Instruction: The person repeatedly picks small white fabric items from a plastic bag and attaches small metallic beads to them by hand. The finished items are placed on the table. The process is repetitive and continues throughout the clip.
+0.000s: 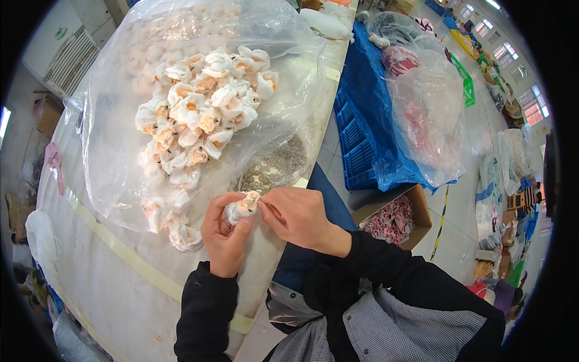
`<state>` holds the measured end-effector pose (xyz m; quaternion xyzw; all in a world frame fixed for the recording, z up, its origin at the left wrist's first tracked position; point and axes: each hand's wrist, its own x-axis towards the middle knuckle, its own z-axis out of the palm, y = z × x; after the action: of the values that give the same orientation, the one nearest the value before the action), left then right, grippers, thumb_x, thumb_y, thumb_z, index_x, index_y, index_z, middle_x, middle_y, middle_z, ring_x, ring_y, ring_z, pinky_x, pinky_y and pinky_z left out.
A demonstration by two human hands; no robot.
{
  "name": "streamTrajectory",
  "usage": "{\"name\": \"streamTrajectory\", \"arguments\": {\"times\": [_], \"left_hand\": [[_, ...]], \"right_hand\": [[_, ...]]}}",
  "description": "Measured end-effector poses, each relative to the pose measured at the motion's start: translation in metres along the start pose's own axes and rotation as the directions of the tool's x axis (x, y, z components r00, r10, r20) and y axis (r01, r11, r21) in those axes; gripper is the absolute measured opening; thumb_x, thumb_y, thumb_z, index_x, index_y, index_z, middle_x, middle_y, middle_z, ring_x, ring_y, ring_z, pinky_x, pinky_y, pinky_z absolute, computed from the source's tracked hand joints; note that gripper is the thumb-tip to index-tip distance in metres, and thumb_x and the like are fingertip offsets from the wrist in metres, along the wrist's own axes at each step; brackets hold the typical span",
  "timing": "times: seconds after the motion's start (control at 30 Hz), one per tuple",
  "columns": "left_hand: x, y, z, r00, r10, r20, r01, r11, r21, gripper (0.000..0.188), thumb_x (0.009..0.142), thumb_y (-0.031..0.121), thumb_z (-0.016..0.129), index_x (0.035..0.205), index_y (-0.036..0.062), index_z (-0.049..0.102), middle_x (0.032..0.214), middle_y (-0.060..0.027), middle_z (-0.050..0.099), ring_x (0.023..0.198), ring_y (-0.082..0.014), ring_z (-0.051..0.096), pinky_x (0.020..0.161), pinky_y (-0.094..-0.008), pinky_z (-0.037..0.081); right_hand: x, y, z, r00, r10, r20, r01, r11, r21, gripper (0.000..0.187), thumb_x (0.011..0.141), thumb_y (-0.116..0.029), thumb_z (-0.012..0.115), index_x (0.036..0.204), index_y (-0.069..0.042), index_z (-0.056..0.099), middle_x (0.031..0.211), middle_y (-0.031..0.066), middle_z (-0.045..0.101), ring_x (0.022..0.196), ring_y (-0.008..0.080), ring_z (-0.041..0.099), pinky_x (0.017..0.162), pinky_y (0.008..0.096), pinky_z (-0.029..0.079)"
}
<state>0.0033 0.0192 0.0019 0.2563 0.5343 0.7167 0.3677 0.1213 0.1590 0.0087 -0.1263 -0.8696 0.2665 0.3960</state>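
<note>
A pale worktable striped with yellowish tape [151, 301] fills the left of the frame. At upper left, a clear plastic bag [108, 163] holds fluffy white-and-peach pieces [193, 108]. At right, a brown cardboard box [424, 220] contains pink shreds [389, 223]. At centre, the left hand [226, 235] curls closed around one white-and-peach tuft [242, 207]; the right hand's [301, 217] fingertips pinch together at its edge, whether gripping it I cannot tell.
</note>
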Motion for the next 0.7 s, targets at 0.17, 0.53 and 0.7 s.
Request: {"name": "streamTrajectory", "arguments": {"times": [0.17, 0.53, 0.7], "left_hand": [[-0.001, 0.0, -0.005, 0.998, -0.057, 0.016, 0.058, 0.997, -0.043, 0.035, 0.093, -0.01, 0.064, 0.125, 0.0016, 0.058, 0.116, -0.0036, 0.061, 0.072, -0.0018, 0.055, 0.056, -0.0187, 0.041], [0.0, -0.007, 0.004, 0.997, 0.0, -0.073, 0.004, 0.999, 0.054, 0.033, 0.094, -0.007, 0.069, 0.124, -0.0002, 0.061, 0.104, 0.0007, 0.065, 0.067, 0.0035, 0.046, 0.055, -0.0156, 0.033], [0.0, -0.005, 0.003, 0.997, 0.034, -0.07, -0.019, 0.977, 0.212, 0.027, 0.093, -0.004, 0.073, 0.118, -0.0001, 0.065, 0.096, 0.005, 0.065, 0.066, 0.0048, 0.041, 0.055, -0.0153, 0.029]], "right_hand": [[0.0, 0.0, -0.001, 1.0, 0.002, 0.017, -0.002, 1.0, 0.008, 0.013, 0.086, -0.006, 0.078, 0.085, -0.007, 0.066, 0.063, 0.005, 0.058, 0.052, 0.0219, 0.059, 0.048, 0.0331, 0.044], [-0.004, 0.002, -0.002, 0.999, -0.045, 0.011, 0.044, 0.994, 0.103, 0.02, 0.082, -0.007, 0.085, 0.098, -0.006, 0.073, 0.086, 0.0072, 0.07, 0.072, 0.0244, 0.069, 0.058, 0.0321, 0.053], [-0.006, 0.003, 0.0, 0.996, 0.013, 0.086, -0.025, 0.99, 0.142, 0.016, 0.087, -0.009, 0.079, 0.1, -0.005, 0.07, 0.088, 0.0094, 0.066, 0.078, 0.027, 0.068, 0.064, 0.0342, 0.054]]}}
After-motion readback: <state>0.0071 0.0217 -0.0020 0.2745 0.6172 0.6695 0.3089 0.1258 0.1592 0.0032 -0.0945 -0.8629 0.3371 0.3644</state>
